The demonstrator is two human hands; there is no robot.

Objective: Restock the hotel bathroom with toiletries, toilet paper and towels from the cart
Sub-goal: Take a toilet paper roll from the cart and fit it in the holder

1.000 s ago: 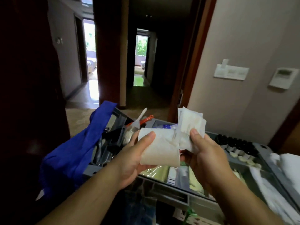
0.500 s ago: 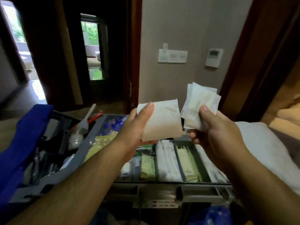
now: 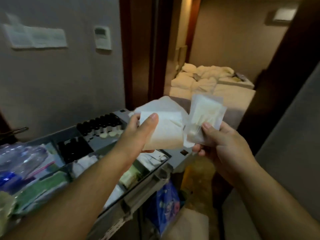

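Just swung round from the corridor toward the room with the bed (image 3: 230,92), so the cart (image 3: 152,179) has slid off to my left. My left hand (image 3: 138,134) is still pinching one white sachet (image 3: 166,134), my right hand (image 3: 223,144) a small stack of clear packets (image 3: 206,116), both above the cart's right corner. Reckon the toiletries are picked and I'm heading for the bathroom.
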